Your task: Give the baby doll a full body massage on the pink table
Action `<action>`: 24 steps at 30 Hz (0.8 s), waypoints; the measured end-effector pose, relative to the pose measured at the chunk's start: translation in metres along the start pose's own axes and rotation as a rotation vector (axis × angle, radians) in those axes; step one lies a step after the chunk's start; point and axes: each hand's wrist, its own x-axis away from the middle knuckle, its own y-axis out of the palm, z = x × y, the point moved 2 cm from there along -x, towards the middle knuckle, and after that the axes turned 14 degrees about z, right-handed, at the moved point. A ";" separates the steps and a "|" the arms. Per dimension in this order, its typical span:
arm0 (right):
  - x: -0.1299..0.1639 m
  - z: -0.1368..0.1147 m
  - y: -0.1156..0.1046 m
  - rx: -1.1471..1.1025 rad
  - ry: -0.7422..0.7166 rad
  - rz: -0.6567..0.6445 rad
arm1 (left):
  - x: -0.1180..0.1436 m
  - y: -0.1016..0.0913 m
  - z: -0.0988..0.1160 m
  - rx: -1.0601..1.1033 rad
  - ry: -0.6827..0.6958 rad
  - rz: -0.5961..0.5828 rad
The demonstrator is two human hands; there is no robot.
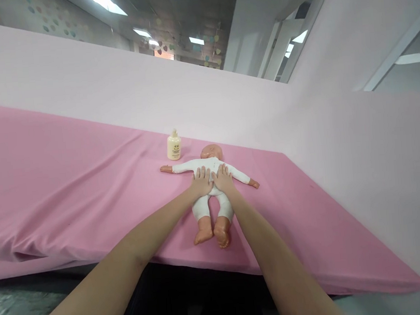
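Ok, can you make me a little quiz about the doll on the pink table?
1. True or false: both hands lie flat on the doll's tummy.
2. Where does the bottle stand? A) by the doll's feet B) near the doll's head, upright C) lying on its side
3. Fill in: the doll lies on its back on a pink ____.

Key:
1. True: the left hand and the right hand rest side by side on the doll's white suit, fingers spread.
2. B
3. sheet
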 end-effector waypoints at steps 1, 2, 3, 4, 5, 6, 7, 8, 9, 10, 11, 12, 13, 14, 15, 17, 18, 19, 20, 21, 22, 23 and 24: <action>-0.002 0.000 0.000 0.008 -0.018 0.002 | 0.000 0.001 0.000 -0.009 0.018 0.006; -0.004 -0.001 0.000 0.016 -0.037 0.006 | 0.000 0.002 -0.001 -0.016 0.041 0.016; -0.007 -0.001 0.000 0.021 -0.056 0.012 | 0.001 0.003 -0.001 -0.021 0.066 0.029; -0.009 -0.002 0.000 0.023 -0.073 0.018 | 0.001 0.004 -0.001 -0.026 0.093 0.043; -0.011 -0.003 0.000 0.022 -0.092 0.026 | 0.001 0.006 -0.002 -0.031 0.120 0.058; -0.013 -0.003 0.001 0.021 -0.114 0.033 | 0.001 0.007 -0.002 -0.038 0.145 0.072; -0.015 -0.004 0.002 0.018 -0.138 0.039 | 0.002 0.007 -0.002 -0.044 0.165 0.084; -0.017 -0.004 0.003 0.014 -0.163 0.045 | 0.001 0.008 -0.003 -0.049 0.178 0.089; -0.019 -0.004 0.004 0.007 -0.186 0.050 | 0.001 0.008 -0.003 -0.053 0.191 0.090; -0.021 -0.004 0.005 -0.003 -0.207 0.054 | 0.001 0.008 -0.004 -0.055 0.206 0.087; -0.022 -0.004 0.007 -0.015 -0.226 0.058 | 0.000 0.008 -0.004 -0.055 0.221 0.080; -0.024 -0.003 0.008 -0.031 -0.242 0.062 | -0.001 0.008 -0.005 -0.055 0.237 0.072; -0.026 -0.003 0.010 -0.047 -0.253 0.066 | -0.002 0.008 -0.005 -0.054 0.253 0.063; -0.027 -0.002 0.011 -0.064 -0.260 0.069 | -0.003 0.008 -0.005 -0.053 0.269 0.056; -0.028 0.000 0.013 -0.082 -0.264 0.069 | -0.005 0.008 -0.004 -0.054 0.286 0.049; -0.029 0.002 0.016 -0.116 -0.270 0.060 | -0.008 0.009 -0.002 -0.062 0.323 0.038; -0.029 0.004 0.017 -0.133 -0.275 0.050 | -0.009 0.009 -0.001 -0.068 0.343 0.032; -0.029 0.005 0.018 -0.151 -0.282 0.040 | -0.011 0.009 0.000 -0.075 0.362 0.026; -0.029 0.006 0.019 -0.169 -0.289 0.029 | -0.013 0.010 0.001 -0.081 0.379 0.018; -0.029 0.007 0.019 -0.186 -0.294 0.020 | -0.014 0.010 0.001 -0.086 0.391 0.007; -0.029 0.007 0.020 -0.202 -0.299 0.013 | -0.015 0.010 0.002 -0.087 0.401 -0.004; -0.030 0.008 0.020 -0.216 -0.303 0.008 | -0.016 0.010 0.002 -0.087 0.410 -0.015; -0.030 0.009 0.020 -0.227 -0.305 0.005 | -0.017 0.009 0.001 -0.084 0.418 -0.026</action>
